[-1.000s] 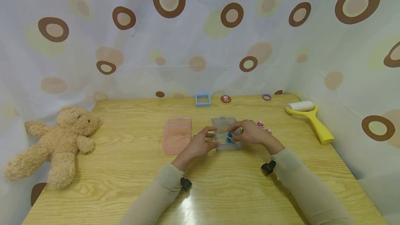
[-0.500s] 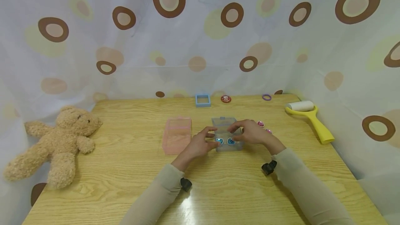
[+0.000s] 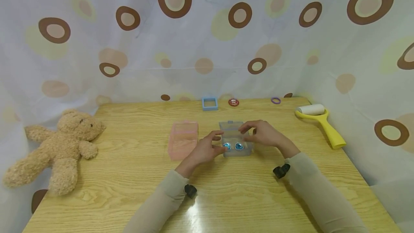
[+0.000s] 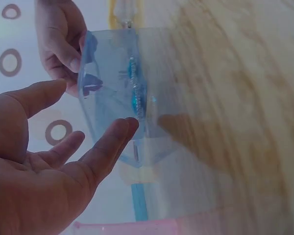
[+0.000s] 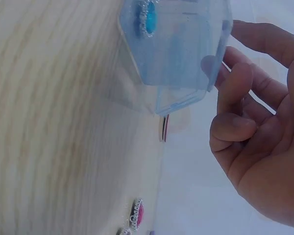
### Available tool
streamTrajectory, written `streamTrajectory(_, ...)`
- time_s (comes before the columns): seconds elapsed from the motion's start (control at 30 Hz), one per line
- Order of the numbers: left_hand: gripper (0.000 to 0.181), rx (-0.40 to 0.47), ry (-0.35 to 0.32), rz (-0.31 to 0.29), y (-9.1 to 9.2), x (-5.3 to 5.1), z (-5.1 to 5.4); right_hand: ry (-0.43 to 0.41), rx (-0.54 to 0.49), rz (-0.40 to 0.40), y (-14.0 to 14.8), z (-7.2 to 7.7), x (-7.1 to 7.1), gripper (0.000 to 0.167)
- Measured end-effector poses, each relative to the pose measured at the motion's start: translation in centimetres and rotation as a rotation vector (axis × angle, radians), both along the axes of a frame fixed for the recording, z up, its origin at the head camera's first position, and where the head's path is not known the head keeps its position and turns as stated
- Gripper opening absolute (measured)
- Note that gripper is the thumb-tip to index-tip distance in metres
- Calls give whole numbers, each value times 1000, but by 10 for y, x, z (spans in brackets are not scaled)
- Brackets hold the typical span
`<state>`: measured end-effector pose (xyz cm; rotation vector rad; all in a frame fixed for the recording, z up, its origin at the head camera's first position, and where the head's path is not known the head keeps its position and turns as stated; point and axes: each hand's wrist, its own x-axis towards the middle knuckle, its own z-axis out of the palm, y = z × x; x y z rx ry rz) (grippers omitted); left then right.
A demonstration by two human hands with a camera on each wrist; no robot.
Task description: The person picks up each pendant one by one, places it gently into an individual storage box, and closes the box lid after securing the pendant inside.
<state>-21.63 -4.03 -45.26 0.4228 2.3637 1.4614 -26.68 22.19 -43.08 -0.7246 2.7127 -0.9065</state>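
Clear box (image 3: 237, 153): standing on the surface (image 3: 242, 197), blue-tinted and open at the top, with a see-through flap (image 3: 231, 126) at the 12 o'clock edge.
Left blue gem (image 3: 228, 145): silver-rimmed, lying inside toward 8 o'clock, at about 5 o'clock from the left hand's fingers – just beside the thumb, partly covered by it.
Right blue gem (image 3: 239, 146): also inside, at 3 o'clock from the left one, at 7 o'clock from the right hand's fingers and apart from them.
Left hand (image 3: 206, 150): between 8 and 9 o'clock of the clear box, fingers spread wide, nothing gripped, tips at the 9 o'clock edge; cannot tell whether touching.
Right hand (image 3: 263, 134): between 2 and 3 o'clock, fingers loosely bent and parted, nothing gripped, tips toward 1 o'clock of the clear box – contact with the rim unclear.
Pink gem (image 5: 138, 214): on the surface, toward 6 o'clock in the right wrist view.
Pink case (image 3: 183, 141): near, at 9 o'clock.
Blue frame (image 3: 210, 108): at 11 o'clock.
Red badge (image 3: 234, 102): at 12 o'clock.
Yellow-handled roller (image 3: 330, 128): well apart, toward 3 o'clock.
Teddy bear (image 3: 64, 145): well apart, at 9 o'clock.
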Motion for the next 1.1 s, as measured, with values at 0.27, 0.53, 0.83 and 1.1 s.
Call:
streamTrajectory(0.27,50,-2,49,-15,-17,2,10,-42,-88,-30,15,6,-6,31)
streamTrajectory(0.53,37,-3,94,9,-43,5,22,-49,-78,-92,30,14,-11,32)
streamTrajectory(0.83,36,50,112,39,-75,5,31,5,-40,-127,41,14,-15,32)
streamTrajectory(1.1,41,74,90,77,-103,6,31,-59,-115,-165,51,9,-21,34)
